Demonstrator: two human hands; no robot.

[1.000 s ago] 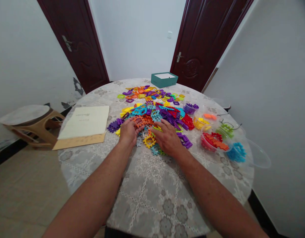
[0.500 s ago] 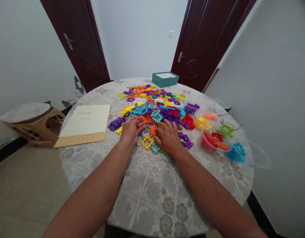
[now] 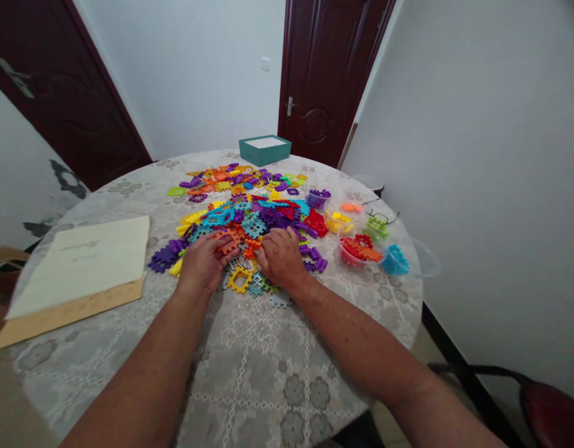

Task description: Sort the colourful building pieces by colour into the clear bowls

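Observation:
A heap of coloured plastic interlocking tiles (image 3: 263, 214) lies spread over the middle of a round table with a lace-pattern cloth (image 3: 268, 373). Both my hands rest on its near edge. My left hand (image 3: 201, 264) is curled, its fingertips gripping an orange tile (image 3: 229, 242). My right hand (image 3: 281, 256) sits knuckles up, fingers bent down into the pile; what they hold is hidden. A yellow tile (image 3: 240, 279) and teal tiles (image 3: 256, 287) lie between the hands.
Clear bowls at the right hold sorted tiles: purple (image 3: 318, 198), yellow (image 3: 340, 219), red (image 3: 359, 249), green (image 3: 377, 227), blue (image 3: 395, 260). A teal box (image 3: 265, 149) stands at the back. Paper on a brown envelope (image 3: 81, 258) lies at the left. A chair (image 3: 548, 404) stands lower right.
My view has swung to the right, so the table sits further left in the picture. Both hands stay at the near edge of the pile, and my right fingers have curled in.

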